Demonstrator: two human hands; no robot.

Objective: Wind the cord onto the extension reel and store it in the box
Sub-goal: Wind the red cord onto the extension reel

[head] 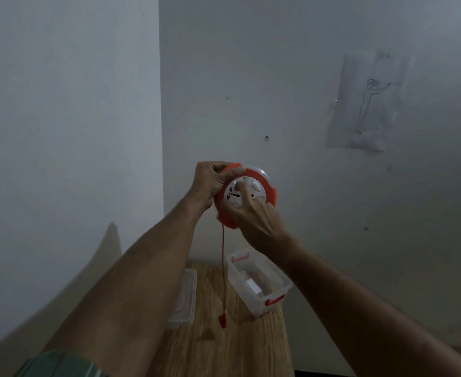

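Reel (247, 195) in both hands, cord (223, 270) dangling.

No legible text, labels or numbers.

Orange-and-white reel (247, 195), red cord (223, 257), clear box (259, 284) with red latches

The left hand (210, 180) grips the orange reel (247, 195) by its rim, held up before the wall. The right hand (256, 217) presses fingers on its white face. A red cord (223, 268) hangs down, plug (222, 321) above the table (223, 349), beside the open box (259, 281) and lid (184, 297).
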